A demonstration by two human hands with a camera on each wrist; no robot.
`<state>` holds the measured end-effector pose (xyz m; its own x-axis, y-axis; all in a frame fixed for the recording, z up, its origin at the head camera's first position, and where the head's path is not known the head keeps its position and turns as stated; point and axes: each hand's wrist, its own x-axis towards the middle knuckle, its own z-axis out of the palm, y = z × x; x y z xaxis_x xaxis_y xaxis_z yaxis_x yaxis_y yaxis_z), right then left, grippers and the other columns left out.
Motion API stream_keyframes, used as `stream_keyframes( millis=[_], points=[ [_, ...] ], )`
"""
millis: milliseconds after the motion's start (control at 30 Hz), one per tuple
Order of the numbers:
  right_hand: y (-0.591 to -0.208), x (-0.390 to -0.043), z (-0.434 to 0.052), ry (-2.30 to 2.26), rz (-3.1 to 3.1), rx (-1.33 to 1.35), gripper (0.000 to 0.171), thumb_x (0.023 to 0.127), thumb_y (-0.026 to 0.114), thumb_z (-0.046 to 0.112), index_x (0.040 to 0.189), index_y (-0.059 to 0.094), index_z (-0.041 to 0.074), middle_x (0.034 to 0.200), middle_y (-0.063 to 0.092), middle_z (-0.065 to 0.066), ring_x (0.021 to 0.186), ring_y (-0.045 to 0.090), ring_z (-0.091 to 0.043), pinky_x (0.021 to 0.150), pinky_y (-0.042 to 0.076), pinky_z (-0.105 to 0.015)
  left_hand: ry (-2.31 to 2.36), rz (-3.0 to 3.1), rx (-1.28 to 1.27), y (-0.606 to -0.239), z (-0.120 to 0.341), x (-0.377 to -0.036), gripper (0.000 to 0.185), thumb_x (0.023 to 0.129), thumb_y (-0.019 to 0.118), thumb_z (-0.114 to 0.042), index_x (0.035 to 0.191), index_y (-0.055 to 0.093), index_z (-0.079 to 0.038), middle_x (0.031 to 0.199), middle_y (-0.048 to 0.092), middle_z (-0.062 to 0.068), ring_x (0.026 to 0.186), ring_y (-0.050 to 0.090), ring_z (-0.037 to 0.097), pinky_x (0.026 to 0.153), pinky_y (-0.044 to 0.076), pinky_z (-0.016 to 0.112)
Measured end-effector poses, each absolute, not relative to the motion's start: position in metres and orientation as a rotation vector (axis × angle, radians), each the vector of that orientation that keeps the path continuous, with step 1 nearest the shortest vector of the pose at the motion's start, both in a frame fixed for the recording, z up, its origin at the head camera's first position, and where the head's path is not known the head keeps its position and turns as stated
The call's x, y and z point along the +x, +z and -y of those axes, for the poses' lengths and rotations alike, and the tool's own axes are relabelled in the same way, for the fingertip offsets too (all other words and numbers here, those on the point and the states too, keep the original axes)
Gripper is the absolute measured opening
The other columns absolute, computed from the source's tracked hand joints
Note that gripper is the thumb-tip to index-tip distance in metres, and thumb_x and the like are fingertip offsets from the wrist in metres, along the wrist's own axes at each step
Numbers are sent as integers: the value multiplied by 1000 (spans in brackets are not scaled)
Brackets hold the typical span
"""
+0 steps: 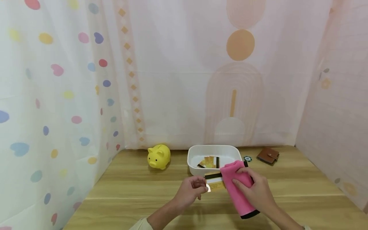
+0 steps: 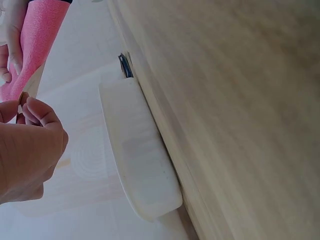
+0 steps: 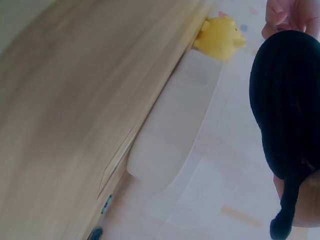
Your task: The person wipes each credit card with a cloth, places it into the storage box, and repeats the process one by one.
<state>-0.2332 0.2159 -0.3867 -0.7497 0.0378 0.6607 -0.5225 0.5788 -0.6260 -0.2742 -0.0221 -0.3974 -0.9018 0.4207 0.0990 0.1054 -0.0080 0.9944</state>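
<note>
Between finger and thumb, my left hand [image 1: 188, 191] pinches the left edge of a gold card [image 1: 215, 182] with a black stripe and a white strip. My right hand [image 1: 257, 190] grips a folded pink cloth [image 1: 237, 188] with black edging. The cloth lies over the right end of the card and hides it. In the right wrist view the black edge of the cloth [image 3: 287, 100] covers most of that hand. Just behind both hands stands a white tub [image 1: 214, 149], with several gold cards [image 1: 210, 162] lying inside.
A yellow piggy bank [image 1: 159, 156] stands left of the tub. To the tub's right lie a poker chip [image 1: 247, 158] and a brown wallet [image 1: 268, 156] with a snap strap. The wooden table [image 1: 129, 198] ends at patterned curtains [image 1: 172, 80] behind and at the sides.
</note>
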Motion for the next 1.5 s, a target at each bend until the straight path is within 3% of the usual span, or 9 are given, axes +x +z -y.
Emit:
stream_keyframes(
  millis=[300, 800, 1000, 1233, 1500],
  points=[
    [-389, -235, -225, 1132, 2201, 340, 28, 73, 78, 13, 93, 59, 20, 74, 61, 1, 52, 52, -6, 39, 44, -24, 2050, -1988, 464, -400, 24, -281, 20, 82, 62, -4, 100, 60, 3, 84, 64, 4, 76, 58, 12, 56, 48, 24],
    [-383, -226, -235, 1114, 2196, 337, 26, 75, 77, 16, 94, 60, 18, 77, 62, -1, 54, 54, -7, 42, 46, -25, 2260, -1725, 338, -393, 16, -311, 22, 87, 58, -3, 105, 48, 6, 87, 58, 10, 81, 59, 15, 71, 50, 27],
    [-381, -221, -238, 1127, 2196, 277, 27, 73, 79, 17, 94, 61, 19, 77, 61, 1, 55, 54, -8, 42, 46, -26, 2326, -1665, 317, -397, 9, -324, 16, 87, 57, 1, 99, 48, 6, 81, 58, 9, 76, 59, 13, 67, 48, 24],
    [-385, -218, -245, 1120, 2204, 236, 29, 72, 79, 15, 94, 61, 19, 77, 62, -1, 54, 55, -8, 41, 46, -26, 2306, -1660, 322, -409, 7, -331, 19, 88, 57, 2, 104, 50, 11, 94, 63, 14, 78, 61, 12, 68, 50, 21],
    [-385, -214, -258, 1074, 2220, 200, 30, 72, 79, 14, 94, 60, 18, 78, 63, -2, 53, 54, -7, 41, 45, -24, 1950, -1941, 466, -412, -1, -324, 23, 86, 62, -5, 106, 57, 4, 105, 63, 23, 81, 64, 20, 66, 53, 32]
  ],
)
